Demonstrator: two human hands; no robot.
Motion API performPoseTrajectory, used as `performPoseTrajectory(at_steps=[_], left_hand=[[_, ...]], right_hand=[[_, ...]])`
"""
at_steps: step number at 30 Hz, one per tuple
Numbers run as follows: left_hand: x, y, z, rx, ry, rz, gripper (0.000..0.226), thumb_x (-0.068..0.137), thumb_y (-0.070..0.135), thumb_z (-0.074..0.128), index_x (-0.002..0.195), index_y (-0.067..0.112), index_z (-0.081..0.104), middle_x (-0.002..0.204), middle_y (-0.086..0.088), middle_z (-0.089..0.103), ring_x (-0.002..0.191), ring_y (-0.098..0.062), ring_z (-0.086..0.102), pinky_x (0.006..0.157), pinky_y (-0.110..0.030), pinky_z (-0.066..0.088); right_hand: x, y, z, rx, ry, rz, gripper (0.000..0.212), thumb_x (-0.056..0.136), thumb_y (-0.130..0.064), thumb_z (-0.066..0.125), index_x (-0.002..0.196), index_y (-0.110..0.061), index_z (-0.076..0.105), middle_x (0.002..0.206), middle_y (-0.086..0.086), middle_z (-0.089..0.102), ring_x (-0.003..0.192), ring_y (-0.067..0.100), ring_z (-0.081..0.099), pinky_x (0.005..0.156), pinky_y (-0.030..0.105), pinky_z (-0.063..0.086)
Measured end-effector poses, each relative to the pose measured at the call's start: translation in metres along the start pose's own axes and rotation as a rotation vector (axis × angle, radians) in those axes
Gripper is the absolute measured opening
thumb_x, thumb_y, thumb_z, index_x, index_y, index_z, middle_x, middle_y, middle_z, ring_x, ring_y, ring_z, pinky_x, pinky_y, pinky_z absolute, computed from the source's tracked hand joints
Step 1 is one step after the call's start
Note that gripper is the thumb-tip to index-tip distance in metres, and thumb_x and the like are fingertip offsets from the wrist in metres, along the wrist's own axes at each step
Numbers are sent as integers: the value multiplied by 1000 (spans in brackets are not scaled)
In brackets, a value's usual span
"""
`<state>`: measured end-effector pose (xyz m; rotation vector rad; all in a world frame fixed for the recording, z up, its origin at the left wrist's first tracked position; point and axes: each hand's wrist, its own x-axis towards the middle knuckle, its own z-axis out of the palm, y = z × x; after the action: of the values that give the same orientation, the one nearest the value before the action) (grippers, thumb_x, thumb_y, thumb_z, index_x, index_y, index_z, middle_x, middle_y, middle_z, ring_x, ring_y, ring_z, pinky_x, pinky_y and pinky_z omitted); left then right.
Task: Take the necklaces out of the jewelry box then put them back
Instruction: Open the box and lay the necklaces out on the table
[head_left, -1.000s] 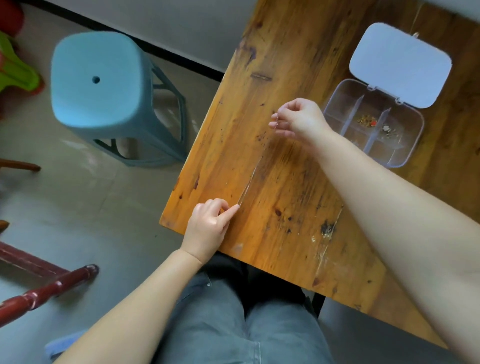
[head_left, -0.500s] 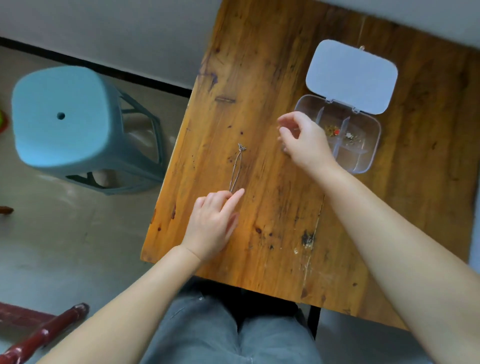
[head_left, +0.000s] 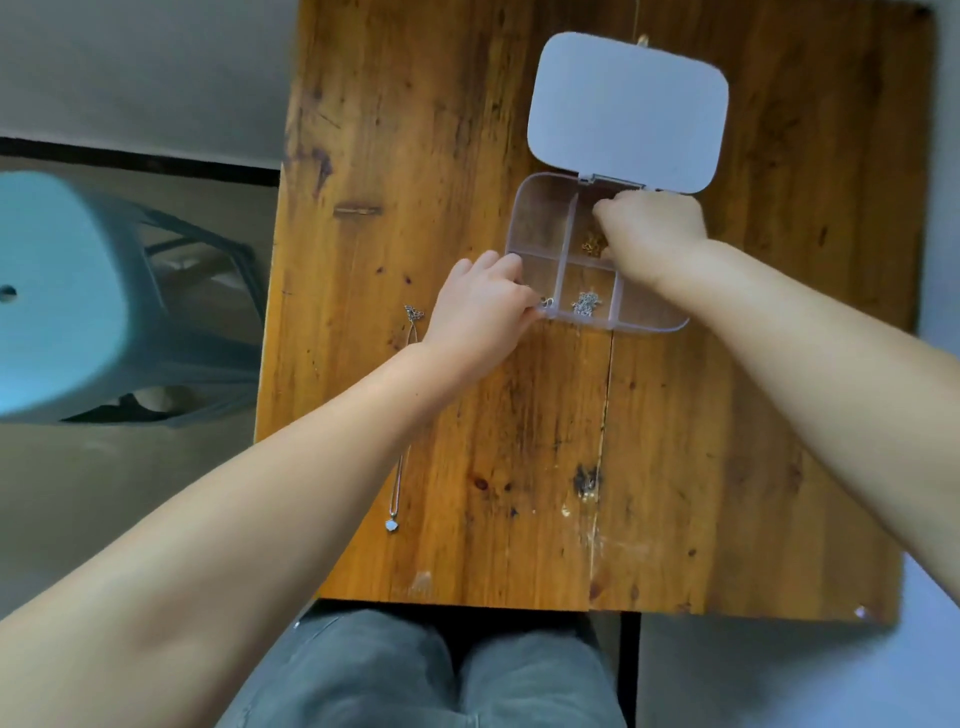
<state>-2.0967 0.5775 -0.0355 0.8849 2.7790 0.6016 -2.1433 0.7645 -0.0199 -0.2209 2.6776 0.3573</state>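
On the table (head_left: 363, 156), in the head view, the box (head_left: 540, 218) lay open with gold chain (head_left: 592, 243) and silver chain (head_left: 586, 303) inside; one necklace (head_left: 402, 415) lay stretched out well left. A hooked chain might snag a divider and tangle. The right hand (head_left: 649, 234) curled into a compartment over the gold chain; whether it pinched anything I could not tell. The left hand (head_left: 483, 312) gripped the box's corner.

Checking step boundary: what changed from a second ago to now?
Both hands let go of the silver necklace, which now lies stretched out on the table. The left hand moved to the near-left corner of the jewelry box, touching it; the right hand reached into a back compartment, over a gold piece. Unchanged: lid open, silver chain in its front compartment.
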Motion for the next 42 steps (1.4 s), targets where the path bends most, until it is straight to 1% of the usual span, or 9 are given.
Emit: performPoseTrajectory(at_steps=[7, 11, 15, 19, 23, 26, 33, 38, 42], left_hand=[[0, 0, 3, -31, -5, -22, 22, 91, 24, 57, 105, 13, 70, 91, -8, 57, 92, -28, 48, 74, -34, 30], [2, 2, 4, -46, -24, -69, 24, 93, 28, 54, 107, 17, 70, 95, -6, 59, 95, -24, 47, 79, -36, 35], [1, 12, -5, 7, 28, -132, 35, 91, 35, 54, 118, 14, 58, 117, -8, 56, 109, -26, 47, 87, -38, 38], [2, 40, -36, -458, 154, -16, 49, 88, 27, 60, 131, 11, 44, 138, -7, 47, 129, -20, 40, 105, -33, 30], [-5, 55, -61, -785, -80, -45, 15, 95, 20, 51, 100, 14, 64, 99, 3, 68, 91, -2, 59, 80, -16, 44], [-26, 36, -63, -835, -114, -121, 28, 97, 24, 46, 77, 12, 63, 70, 6, 63, 53, 4, 47, 52, -8, 35], [-62, -18, -37, -1073, -268, -573, 27, 96, 26, 49, 76, 11, 57, 69, -3, 57, 66, -17, 53, 65, -29, 49], [-44, -20, -5, -489, -143, -484, 15, 92, 23, 53, 88, 13, 63, 83, 0, 59, 76, -16, 53, 67, -28, 43], [-33, -14, 3, -236, -148, -176, 13, 89, 21, 58, 92, 11, 65, 95, -7, 55, 88, -22, 52, 73, -34, 46]], right_hand=[[4, 3, -5, 119, -80, -52, 8, 88, -3, 54, 96, -3, 56, 78, 13, 55, 70, 29, 54, 54, 34, 43], [-14, 13, -15, 516, -1, 62, 19, 88, -6, 52, 102, -7, 64, 97, 9, 65, 83, 24, 62, 71, 31, 52], [-57, 20, -47, 1061, 34, 162, 15, 91, -11, 53, 99, -15, 65, 84, 5, 67, 67, 11, 68, 60, 18, 57], [-105, 12, -80, 1222, 82, -19, 12, 93, -15, 57, 101, -17, 66, 82, 2, 68, 64, 2, 66, 61, 12, 54], [-135, 10, -94, 1251, 203, -65, 16, 92, -15, 58, 107, -16, 65, 81, -3, 69, 66, 4, 67, 66, 12, 53], [-147, 10, -83, 1240, 343, 41, 12, 93, -13, 57, 100, -16, 66, 77, -5, 68, 62, 3, 65, 63, 10, 50], [-177, -39, -7, 1321, 237, 224, 18, 91, -11, 58, 86, -26, 69, 70, -3, 70, 52, 4, 60, 57, 15, 48], [-198, -122, 40, 1069, 278, 75, 16, 90, -11, 60, 102, -16, 71, 86, -6, 54, 68, -1, 51, 68, 6, 41], [-208, -160, 72, 958, 211, -19, 27, 92, -11, 59, 118, -8, 64, 95, 3, 57, 72, 13, 58, 69, 22, 54]])
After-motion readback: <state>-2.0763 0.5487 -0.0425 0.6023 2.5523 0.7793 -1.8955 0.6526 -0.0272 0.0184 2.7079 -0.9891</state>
